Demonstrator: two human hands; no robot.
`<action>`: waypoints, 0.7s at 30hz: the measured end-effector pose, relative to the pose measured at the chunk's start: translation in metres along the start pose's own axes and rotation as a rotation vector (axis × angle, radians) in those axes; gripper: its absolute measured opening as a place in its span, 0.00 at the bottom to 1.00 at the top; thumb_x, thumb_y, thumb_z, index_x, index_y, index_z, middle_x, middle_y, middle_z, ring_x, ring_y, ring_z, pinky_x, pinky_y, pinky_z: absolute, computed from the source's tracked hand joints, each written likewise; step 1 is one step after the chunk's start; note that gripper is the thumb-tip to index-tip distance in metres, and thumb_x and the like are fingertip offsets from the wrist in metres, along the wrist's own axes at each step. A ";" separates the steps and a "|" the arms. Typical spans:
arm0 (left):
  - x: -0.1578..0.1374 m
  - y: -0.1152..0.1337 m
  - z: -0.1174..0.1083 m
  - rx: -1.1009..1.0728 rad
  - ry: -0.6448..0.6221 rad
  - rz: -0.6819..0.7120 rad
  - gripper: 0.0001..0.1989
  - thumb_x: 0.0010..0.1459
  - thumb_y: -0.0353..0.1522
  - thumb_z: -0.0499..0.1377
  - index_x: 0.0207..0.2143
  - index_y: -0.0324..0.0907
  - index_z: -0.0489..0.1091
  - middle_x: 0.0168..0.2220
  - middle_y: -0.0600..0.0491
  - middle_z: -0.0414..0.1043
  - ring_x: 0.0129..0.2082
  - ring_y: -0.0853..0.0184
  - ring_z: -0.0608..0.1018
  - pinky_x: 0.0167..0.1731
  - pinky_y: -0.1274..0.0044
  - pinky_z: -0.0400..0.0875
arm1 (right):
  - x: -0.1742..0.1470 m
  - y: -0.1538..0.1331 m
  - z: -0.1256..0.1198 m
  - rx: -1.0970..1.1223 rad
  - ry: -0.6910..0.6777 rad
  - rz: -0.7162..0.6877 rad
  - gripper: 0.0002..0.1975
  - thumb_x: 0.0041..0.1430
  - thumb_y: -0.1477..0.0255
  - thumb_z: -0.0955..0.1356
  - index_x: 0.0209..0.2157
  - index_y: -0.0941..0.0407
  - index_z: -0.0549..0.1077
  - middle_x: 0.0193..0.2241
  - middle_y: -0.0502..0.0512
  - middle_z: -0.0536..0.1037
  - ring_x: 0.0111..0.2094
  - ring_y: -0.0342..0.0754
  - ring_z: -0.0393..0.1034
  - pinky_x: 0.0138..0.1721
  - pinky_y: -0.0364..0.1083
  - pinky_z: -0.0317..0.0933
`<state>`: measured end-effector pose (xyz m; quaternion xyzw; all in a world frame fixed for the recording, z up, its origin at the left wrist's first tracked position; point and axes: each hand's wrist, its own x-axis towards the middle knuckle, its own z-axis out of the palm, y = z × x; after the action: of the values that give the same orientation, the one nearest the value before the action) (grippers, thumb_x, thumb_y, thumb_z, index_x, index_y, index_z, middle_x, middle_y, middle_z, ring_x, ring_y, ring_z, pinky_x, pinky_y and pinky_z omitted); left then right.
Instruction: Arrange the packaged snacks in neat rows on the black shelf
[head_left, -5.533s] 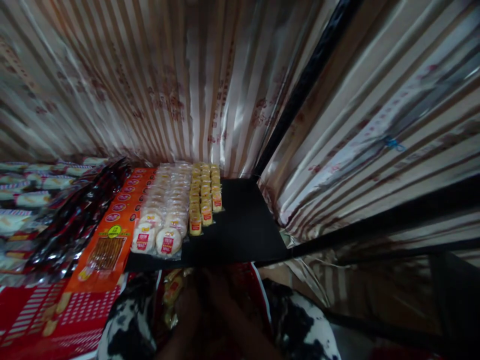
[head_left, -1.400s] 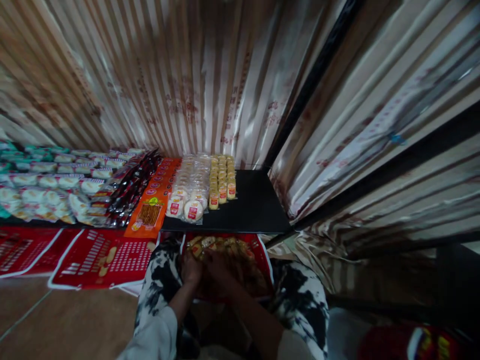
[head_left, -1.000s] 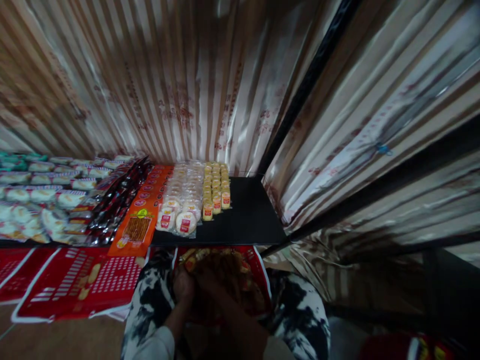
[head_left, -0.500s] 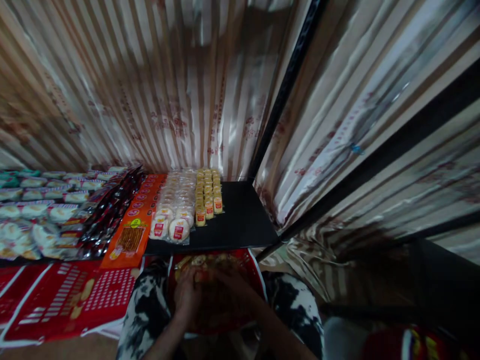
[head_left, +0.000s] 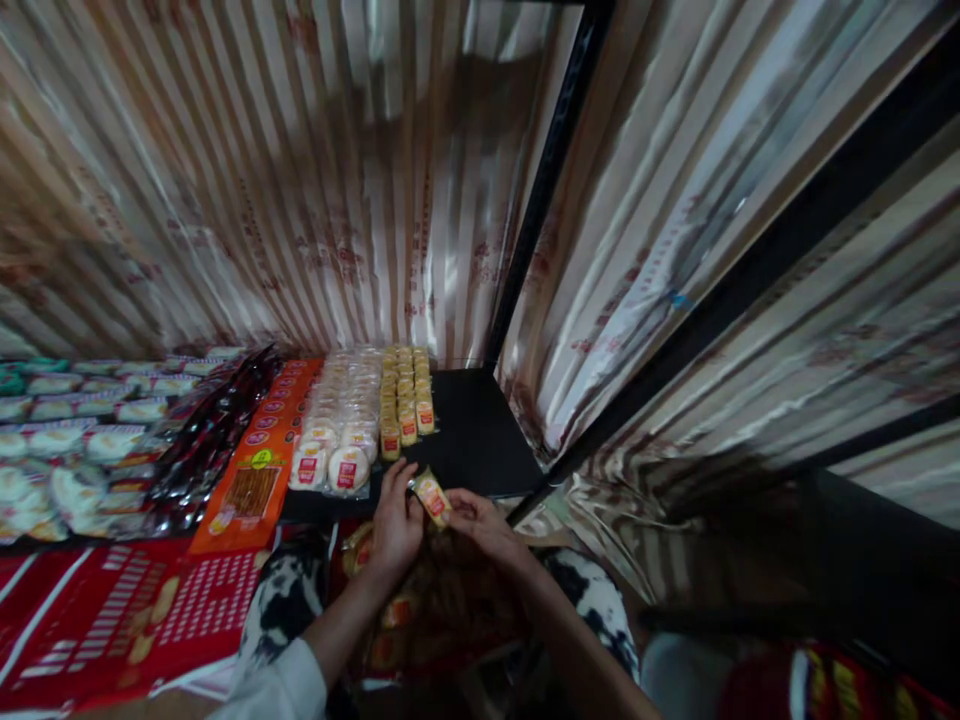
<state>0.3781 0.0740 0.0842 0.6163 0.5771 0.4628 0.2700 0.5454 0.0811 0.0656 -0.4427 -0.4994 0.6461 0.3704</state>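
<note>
A small wrapped cake [head_left: 433,499] with a red and yellow label is held up in front of the black shelf's near edge. My right hand [head_left: 487,530] pinches its right end between thumb and fingers. Fingers of my left hand [head_left: 396,525] close around the wrapper's other end. Below both hands, a red bag [head_left: 480,610] lies between my knees, with more wrapped cakes [head_left: 396,610] in it. On the shelf [head_left: 480,430], rows of the same small cakes [head_left: 407,405] stand beside packs of round white cakes [head_left: 349,465].
Left of the round cakes are an orange snack packet [head_left: 251,480], dark shiny packets [head_left: 202,450] and several white wrapped breads [head_left: 112,440]. A red printed bag [head_left: 142,610] hangs below the shelf. Dark metal posts [head_left: 544,200] and striped curtains [head_left: 337,180] stand behind and to the right.
Both hands have risen out of the red bag and now hold a small wrapped cake near the shelf edge. The camera view has shifted slightly.
</note>
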 end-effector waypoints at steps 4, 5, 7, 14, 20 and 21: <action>0.006 0.000 0.014 0.001 0.111 -0.044 0.17 0.54 0.26 0.48 0.46 0.38 0.66 0.47 0.44 0.67 0.43 0.65 0.74 0.48 0.67 0.69 | 0.026 -0.001 -0.003 -0.058 0.209 -0.010 0.19 0.42 0.59 0.72 0.35 0.56 0.74 0.32 0.53 0.78 0.30 0.46 0.71 0.33 0.46 0.64; 0.009 -0.001 0.018 -0.005 0.119 -0.048 0.16 0.55 0.27 0.48 0.45 0.38 0.66 0.46 0.44 0.68 0.44 0.64 0.74 0.48 0.66 0.68 | 0.033 -0.001 -0.003 -0.076 0.260 -0.019 0.19 0.41 0.59 0.72 0.34 0.56 0.73 0.31 0.53 0.78 0.29 0.46 0.71 0.32 0.45 0.65; 0.015 -0.002 0.027 -0.029 0.116 -0.054 0.14 0.56 0.29 0.48 0.43 0.39 0.67 0.45 0.45 0.69 0.48 0.63 0.72 0.51 0.66 0.67 | 0.047 -0.001 -0.003 -0.110 0.343 -0.056 0.18 0.40 0.60 0.71 0.33 0.55 0.73 0.29 0.52 0.77 0.29 0.47 0.71 0.32 0.46 0.65; 0.042 -0.005 0.047 -0.074 0.056 -0.099 0.15 0.56 0.30 0.49 0.46 0.41 0.68 0.51 0.46 0.68 0.53 0.65 0.69 0.56 0.67 0.61 | 0.086 -0.001 0.001 -0.251 0.455 -0.163 0.16 0.47 0.63 0.66 0.39 0.54 0.71 0.29 0.50 0.77 0.29 0.46 0.72 0.34 0.46 0.67; 0.061 -0.004 0.051 0.011 0.043 -0.098 0.19 0.56 0.29 0.47 0.49 0.36 0.67 0.55 0.44 0.65 0.57 0.63 0.66 0.60 0.66 0.55 | 0.102 -0.014 0.001 -0.642 0.578 -0.206 0.12 0.52 0.67 0.65 0.38 0.54 0.74 0.32 0.53 0.78 0.34 0.48 0.72 0.40 0.47 0.65; 0.063 -0.005 0.052 0.020 0.032 -0.099 0.20 0.56 0.29 0.47 0.50 0.36 0.67 0.56 0.44 0.65 0.57 0.63 0.65 0.60 0.66 0.54 | 0.104 -0.016 0.002 -0.695 0.592 -0.200 0.12 0.52 0.67 0.65 0.38 0.55 0.74 0.32 0.53 0.77 0.34 0.47 0.71 0.40 0.46 0.64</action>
<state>0.4157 0.1461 0.0742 0.5821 0.6157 0.4529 0.2773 0.5100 0.1798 0.0608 -0.6556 -0.5993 0.2477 0.3869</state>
